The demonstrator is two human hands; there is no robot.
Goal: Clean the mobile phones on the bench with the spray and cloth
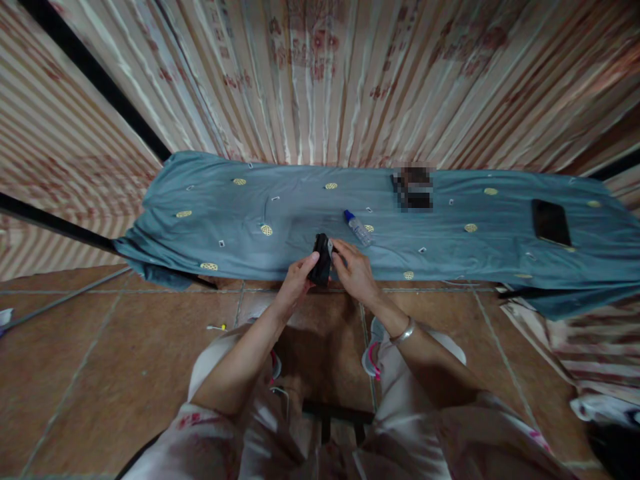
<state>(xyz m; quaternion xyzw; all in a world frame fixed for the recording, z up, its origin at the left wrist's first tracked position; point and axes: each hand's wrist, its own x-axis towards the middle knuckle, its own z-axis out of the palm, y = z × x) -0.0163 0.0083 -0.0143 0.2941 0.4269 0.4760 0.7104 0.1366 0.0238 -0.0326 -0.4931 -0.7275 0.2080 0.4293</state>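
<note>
My left hand [299, 275] grips a small black object [321, 260], thumb on its near face, in front of the cloth-covered table's near edge. It is dark and boxy; its exact kind does not show. My right hand [353, 268] is at its right side, fingers bent and pressed together. A small pale grey bit [330, 247] shows at those fingertips, too small to name. Just beyond my right hand, a clear bottle with a blue cap [358, 228] lies on its side on the cloth.
A blue-green patterned cloth [300, 207] covers the long table. A black phone-like slab [551, 223] lies at the right, and a blurred-out dark item [414, 188] near the back. Striped curtains [320, 100] hang behind. A small white-and-yellow piece [217, 327] is on the tiled floor.
</note>
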